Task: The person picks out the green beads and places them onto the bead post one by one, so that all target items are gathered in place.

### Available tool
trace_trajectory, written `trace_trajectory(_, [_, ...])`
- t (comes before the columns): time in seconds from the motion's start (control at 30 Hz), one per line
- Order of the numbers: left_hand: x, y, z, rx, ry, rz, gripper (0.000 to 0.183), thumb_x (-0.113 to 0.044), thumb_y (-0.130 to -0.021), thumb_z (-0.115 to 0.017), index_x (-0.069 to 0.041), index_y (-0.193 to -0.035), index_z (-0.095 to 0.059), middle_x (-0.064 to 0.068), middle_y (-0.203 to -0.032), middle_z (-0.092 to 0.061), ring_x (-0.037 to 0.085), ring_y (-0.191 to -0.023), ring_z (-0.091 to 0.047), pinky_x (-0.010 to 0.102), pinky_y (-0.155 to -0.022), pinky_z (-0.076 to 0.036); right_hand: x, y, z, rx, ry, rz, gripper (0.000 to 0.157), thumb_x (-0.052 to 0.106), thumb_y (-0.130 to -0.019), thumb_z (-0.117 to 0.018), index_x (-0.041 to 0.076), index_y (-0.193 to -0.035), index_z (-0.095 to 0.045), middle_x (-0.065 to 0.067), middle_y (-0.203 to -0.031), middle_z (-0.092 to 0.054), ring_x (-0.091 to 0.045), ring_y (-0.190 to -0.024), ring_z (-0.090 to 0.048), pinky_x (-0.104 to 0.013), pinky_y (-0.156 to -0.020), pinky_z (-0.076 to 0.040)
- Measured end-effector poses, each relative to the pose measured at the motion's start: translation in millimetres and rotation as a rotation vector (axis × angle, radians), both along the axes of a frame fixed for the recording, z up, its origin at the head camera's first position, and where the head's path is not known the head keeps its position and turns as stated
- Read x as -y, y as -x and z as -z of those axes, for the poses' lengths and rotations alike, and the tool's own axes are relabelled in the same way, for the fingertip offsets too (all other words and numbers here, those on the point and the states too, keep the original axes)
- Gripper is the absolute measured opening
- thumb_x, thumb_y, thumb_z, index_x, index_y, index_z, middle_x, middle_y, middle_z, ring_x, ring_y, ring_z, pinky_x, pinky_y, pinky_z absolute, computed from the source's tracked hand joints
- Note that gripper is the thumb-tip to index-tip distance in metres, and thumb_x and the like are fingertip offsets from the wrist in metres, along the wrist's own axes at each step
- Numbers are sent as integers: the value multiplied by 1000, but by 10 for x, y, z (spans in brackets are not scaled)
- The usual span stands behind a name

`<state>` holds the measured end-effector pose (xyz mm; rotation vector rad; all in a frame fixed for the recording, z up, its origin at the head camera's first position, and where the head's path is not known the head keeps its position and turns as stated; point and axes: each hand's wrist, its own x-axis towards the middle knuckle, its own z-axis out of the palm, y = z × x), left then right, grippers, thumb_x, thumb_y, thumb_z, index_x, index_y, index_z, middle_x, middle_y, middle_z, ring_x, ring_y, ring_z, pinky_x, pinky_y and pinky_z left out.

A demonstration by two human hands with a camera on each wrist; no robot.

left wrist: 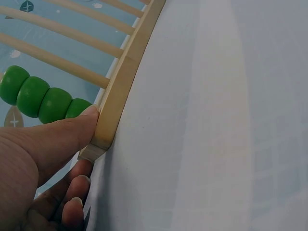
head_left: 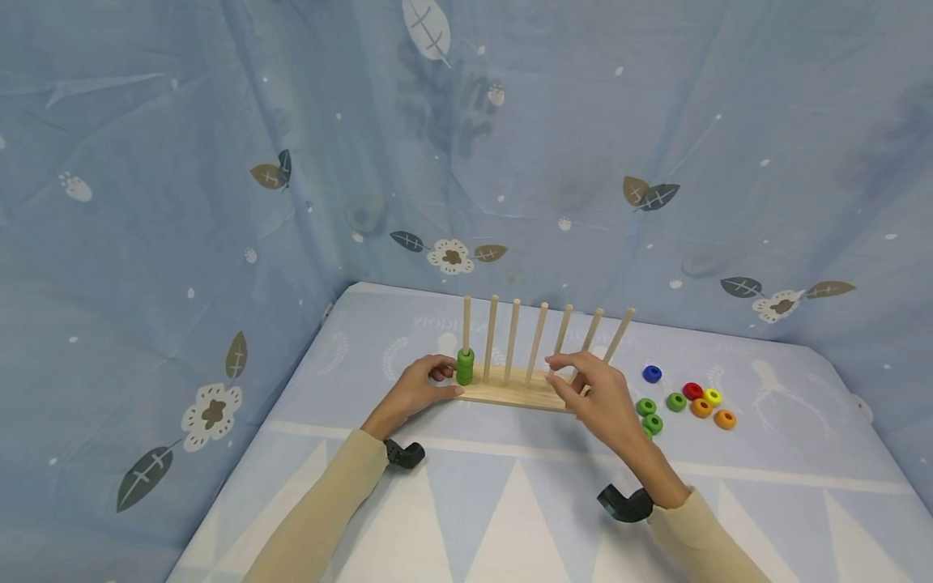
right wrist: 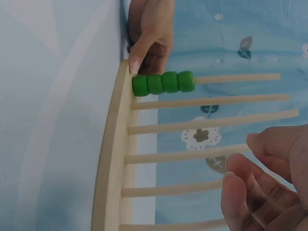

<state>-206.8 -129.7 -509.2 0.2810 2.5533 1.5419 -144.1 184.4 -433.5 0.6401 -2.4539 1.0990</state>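
Observation:
A wooden peg rack (head_left: pixel 503 394) with several upright pegs stands on the table. Its leftmost peg carries a stack of several green beads (head_left: pixel 465 368), threaded down to the base. My left hand (head_left: pixel 417 390) holds the rack's left end, the thumb (left wrist: pixel 67 137) pressing the base beside the lowest bead and the other fingers curled at the end face. Over the right part of the rack is my right hand (head_left: pixel 603 398), its fingers loosely bent with a gap between thumb and forefinger. In the right wrist view nothing shows between those fingers (right wrist: pixel 236 192); the nearby pegs are bare.
Loose beads lie right of the rack: a blue bead (head_left: pixel 652 374), a red bead (head_left: pixel 692 391), a yellow bead (head_left: pixel 713 397), orange beads (head_left: pixel 725 419) and several green beads (head_left: pixel 676 402). One green bead is partly hidden by the right forearm. A blue patterned curtain (head_left: pixel 554 162) hangs behind the table.

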Motion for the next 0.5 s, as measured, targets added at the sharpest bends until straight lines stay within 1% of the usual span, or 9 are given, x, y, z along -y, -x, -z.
trace_trajectory(0.3, [4,-4,-7,3,-1,1,47,-17,-85,-83,-10,-128,-65,3,-109,-63,20,-100,-56,42,-91,-46,-159,-80,122,101,-8,53,27,15,-92,-76,15,-119,-71,1,-106,-68,-7,-54,-56,-26,-46,-49])
trace_trajectory(0.5, [-1,0,-8,2,1,-1,47,-17,-85,-84,-10,-127,-65,3,-109,-63,20,-100,-56,42,-91,-46,-252,-122,172,120,-23,88,28,16,-92,-77,19,-119,-71,3,-105,-68,-8,-54,-56,-26,-46,-49])
